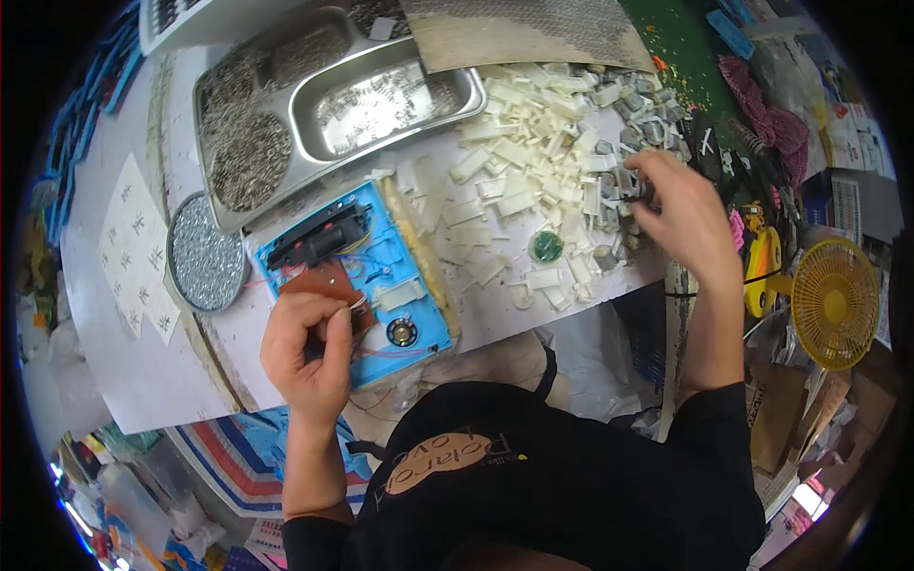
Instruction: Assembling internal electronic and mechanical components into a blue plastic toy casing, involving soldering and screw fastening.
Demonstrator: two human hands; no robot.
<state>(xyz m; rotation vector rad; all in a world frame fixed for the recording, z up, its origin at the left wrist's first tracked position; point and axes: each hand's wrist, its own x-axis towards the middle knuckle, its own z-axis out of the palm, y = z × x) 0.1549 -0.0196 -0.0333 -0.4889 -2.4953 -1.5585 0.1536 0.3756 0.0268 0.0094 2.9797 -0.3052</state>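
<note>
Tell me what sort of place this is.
Probably a small assembly workshop: a wired, open blue plastic casing, a divided silver metal tray of tiny metal parts, and heaped cream-white plastic pieces.

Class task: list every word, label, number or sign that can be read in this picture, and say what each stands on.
Black shirt: dark lettering on and around a tan oval print; its wording is not copied here.
White sheet at the left: rows of dark marks, too small to read.
Brown cardboard box at the right: dark print, too blurred to read.
</note>
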